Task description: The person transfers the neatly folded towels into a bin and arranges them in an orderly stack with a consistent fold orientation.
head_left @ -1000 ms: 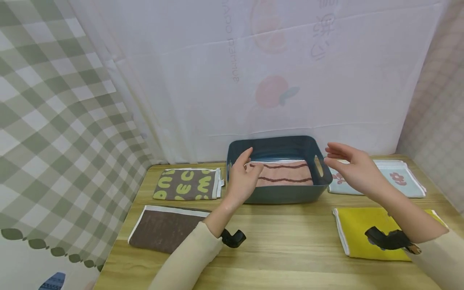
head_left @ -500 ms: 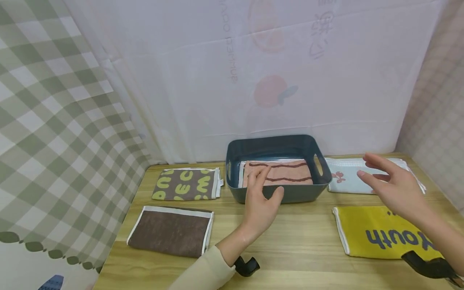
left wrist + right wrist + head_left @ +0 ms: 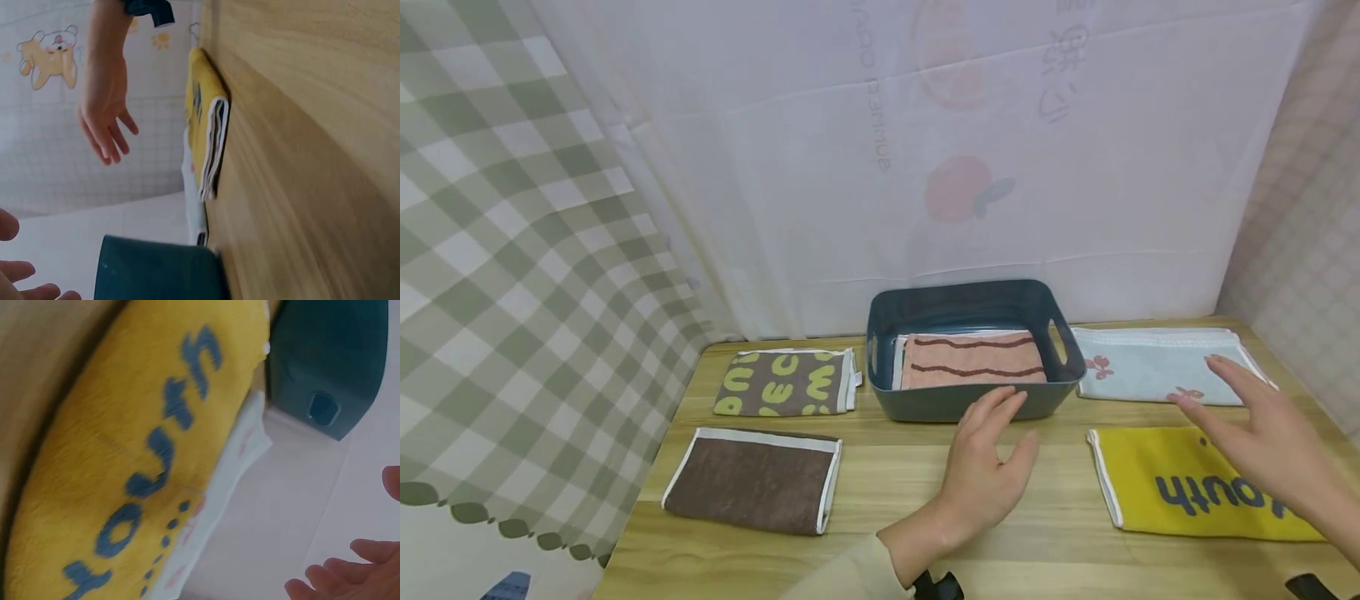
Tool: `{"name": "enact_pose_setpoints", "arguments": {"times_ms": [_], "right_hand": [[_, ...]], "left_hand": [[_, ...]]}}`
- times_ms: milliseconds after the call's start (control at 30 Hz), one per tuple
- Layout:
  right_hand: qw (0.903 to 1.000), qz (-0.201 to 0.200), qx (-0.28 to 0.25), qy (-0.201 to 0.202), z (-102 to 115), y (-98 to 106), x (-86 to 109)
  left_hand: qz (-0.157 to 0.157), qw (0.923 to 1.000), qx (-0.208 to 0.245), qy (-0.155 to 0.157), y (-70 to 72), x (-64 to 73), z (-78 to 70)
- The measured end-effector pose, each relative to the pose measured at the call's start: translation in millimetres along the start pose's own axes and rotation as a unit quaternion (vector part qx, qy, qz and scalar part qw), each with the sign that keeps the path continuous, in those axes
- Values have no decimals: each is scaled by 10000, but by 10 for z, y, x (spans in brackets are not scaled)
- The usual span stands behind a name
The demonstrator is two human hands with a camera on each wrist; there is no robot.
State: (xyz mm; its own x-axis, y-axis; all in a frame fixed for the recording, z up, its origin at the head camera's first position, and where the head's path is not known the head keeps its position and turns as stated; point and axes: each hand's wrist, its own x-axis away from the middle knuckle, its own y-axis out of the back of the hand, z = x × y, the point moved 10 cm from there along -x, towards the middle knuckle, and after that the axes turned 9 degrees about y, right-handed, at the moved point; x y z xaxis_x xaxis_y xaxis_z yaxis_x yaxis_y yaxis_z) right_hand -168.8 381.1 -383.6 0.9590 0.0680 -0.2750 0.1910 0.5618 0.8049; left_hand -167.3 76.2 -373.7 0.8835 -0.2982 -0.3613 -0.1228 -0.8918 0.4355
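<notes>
My left hand hovers in front of the dark teal bin, its fingers relaxed and holding nothing. A folded pink towel with wavy brown stripes lies inside the bin. My right hand hangs over the folded yellow towel with "Youth" lettering, fingers loosely extended. Behind it, a folded light blue towel with pink flowers lies at the back right. In the right wrist view the yellow towel fills the middle, with the right fingers apart from it.
On the left lie a folded brown towel with white edging and, behind it, a brown towel with yellow-green letters. The wooden table backs onto a white curtain. A green checked cloth hangs along the left side.
Both hands have drawn back from above the bin toward the person and rightward: the left to the bin's front, the right over the yellow towel. The towels and bin stay in place.
</notes>
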Motion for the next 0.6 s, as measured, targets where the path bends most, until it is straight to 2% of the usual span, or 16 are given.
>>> {"name": "enact_pose_setpoints", "arguments": {"times_ms": [133,300,500,600], "right_hand": [[9996,37,269,30,-133,16,85],[9966,252,721,-298,-340,41,188],[9949,285,895,-372,-528,45,240],[9933,290,1041,-411,-637,48,248]], "left_hand": [[749,9958,-270,443,-285,24,34],[1514,9805,-966,799,-598,51,80],[1997,9650,-1153,1253,-897,38,137],[2085,9572,-1375,1459,-1023,5,177]]}}
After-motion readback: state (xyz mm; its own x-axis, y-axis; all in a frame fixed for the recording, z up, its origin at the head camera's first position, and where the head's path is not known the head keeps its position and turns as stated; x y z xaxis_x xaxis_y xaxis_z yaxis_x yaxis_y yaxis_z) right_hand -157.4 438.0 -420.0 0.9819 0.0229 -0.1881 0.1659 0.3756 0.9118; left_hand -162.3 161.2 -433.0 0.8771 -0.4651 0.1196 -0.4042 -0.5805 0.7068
